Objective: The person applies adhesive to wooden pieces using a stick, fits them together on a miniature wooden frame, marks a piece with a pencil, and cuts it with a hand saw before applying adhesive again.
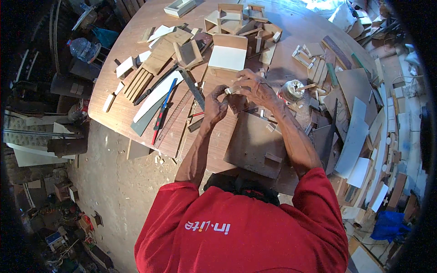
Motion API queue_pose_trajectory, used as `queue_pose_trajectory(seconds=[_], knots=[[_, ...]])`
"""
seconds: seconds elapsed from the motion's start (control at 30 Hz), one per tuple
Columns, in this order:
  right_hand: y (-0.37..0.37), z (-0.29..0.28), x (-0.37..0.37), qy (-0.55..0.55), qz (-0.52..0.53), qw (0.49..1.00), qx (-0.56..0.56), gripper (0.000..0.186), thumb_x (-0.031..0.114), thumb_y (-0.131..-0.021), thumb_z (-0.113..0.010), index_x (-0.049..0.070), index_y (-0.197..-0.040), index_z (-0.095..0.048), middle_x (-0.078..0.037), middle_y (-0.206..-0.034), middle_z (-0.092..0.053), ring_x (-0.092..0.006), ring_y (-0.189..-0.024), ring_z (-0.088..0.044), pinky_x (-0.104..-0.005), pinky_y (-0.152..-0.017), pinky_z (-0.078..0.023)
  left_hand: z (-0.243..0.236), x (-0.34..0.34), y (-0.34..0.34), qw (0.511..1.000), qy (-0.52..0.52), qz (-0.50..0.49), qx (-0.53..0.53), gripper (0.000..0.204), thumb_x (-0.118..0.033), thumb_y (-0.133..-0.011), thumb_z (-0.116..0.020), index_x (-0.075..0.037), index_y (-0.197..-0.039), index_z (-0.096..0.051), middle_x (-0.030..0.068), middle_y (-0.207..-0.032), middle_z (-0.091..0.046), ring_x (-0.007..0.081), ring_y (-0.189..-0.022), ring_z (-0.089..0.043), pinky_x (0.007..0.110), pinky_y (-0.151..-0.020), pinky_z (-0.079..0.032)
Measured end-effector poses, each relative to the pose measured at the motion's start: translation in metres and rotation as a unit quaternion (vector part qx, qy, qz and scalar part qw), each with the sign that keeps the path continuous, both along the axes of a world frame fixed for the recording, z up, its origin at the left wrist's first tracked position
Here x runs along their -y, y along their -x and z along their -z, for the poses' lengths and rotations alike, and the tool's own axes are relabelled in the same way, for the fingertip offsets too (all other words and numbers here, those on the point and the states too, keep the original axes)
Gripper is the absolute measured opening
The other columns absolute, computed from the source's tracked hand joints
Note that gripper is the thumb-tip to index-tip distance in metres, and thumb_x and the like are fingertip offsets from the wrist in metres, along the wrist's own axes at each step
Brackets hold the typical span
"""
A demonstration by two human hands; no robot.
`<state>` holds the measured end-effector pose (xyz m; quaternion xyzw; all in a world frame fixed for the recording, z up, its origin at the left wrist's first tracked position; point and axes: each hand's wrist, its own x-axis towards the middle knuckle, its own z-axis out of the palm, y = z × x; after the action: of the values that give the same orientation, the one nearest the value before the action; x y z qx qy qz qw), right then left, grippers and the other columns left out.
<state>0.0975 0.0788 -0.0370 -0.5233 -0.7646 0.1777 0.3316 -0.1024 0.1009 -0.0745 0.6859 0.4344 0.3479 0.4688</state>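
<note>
My left hand (215,104) is closed, its thumb and fingers pinching one end of a small pale wooden piece (230,91). From the other side my right hand (258,90) grips the same piece, fingers curled over it. Below the hands stands a small brown wooden block (237,104), partly covered by them. Just beyond is a miniature wooden piece with a white flat top and a raised back board (228,54). To the right of my right hand sits an open jar (290,92) with a wooden stick lying across its mouth.
On the wooden table (109,88) lie a blue-and-red hand saw (165,109), a clear ruler (175,113), a dark try square (193,88) and a brush (109,102). Small wooden boxes (230,13) cluster at the back. Offcuts (353,132) crowd the right; a brown board (255,141) lies nearest me.
</note>
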Motion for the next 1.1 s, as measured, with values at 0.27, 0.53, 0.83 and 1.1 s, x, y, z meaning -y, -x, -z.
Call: queue_pose_trajectory(seconds=[0.27, 0.53, 0.83, 1.1], knots=[[-0.002, -0.002, -0.003, -0.009, -0.034, 0.999, 0.001, 0.018, 0.011, -0.082, -0.067, 0.007, -0.099, -0.068, -0.009, -0.103, -0.060, -0.0269, -0.089, -0.064, -0.0354, -0.075, -0.052, 0.005, -0.001, 0.002, 1.000, 0.002, 0.012, 0.022, 0.027, -0.001, -0.085, -0.062, 0.004, -0.112, -0.058, 0.0146, -0.107, -0.067, 0.0217, -0.106, -0.063, 0.033, -0.091, -0.048], [-0.001, -0.002, -0.003, -0.002, -0.028, 0.999, 0.027, 0.019, 0.008, -0.082, -0.065, 0.006, -0.100, -0.067, -0.010, -0.104, -0.062, -0.0275, -0.092, -0.064, -0.0370, -0.079, -0.054, 0.002, 0.003, 0.004, 0.996, 0.029, 0.043, 0.069, 0.026, -0.005, -0.092, -0.057, 0.002, -0.117, -0.055, 0.0050, -0.094, -0.063, 0.0122, -0.084, -0.057, 0.027, -0.074, -0.049], [-0.005, 0.004, -0.006, -0.093, -0.062, 0.990, 0.085, 0.019, 0.008, -0.081, -0.064, 0.007, -0.100, -0.068, -0.009, -0.105, -0.062, -0.0262, -0.096, -0.063, -0.0361, -0.080, -0.054, -0.013, 0.002, 0.007, 0.989, 0.072, 0.045, 0.119, 0.025, -0.014, -0.093, -0.058, 0.001, -0.113, -0.058, 0.0101, -0.101, -0.065, 0.0159, -0.095, -0.060, 0.030, -0.081, -0.048], [0.000, 0.002, -0.005, -0.026, -0.033, 0.998, 0.045, 0.020, 0.007, -0.081, -0.064, 0.007, -0.100, -0.068, -0.008, -0.102, -0.062, -0.0252, -0.091, -0.064, -0.0341, -0.077, -0.054, -0.021, -0.007, 0.007, 0.972, 0.169, 0.027, 0.158, 0.026, -0.025, -0.094, -0.060, 0.000, -0.096, -0.066, 0.0022, -0.082, -0.062, 0.0129, -0.078, -0.052, 0.028, -0.075, -0.043]])
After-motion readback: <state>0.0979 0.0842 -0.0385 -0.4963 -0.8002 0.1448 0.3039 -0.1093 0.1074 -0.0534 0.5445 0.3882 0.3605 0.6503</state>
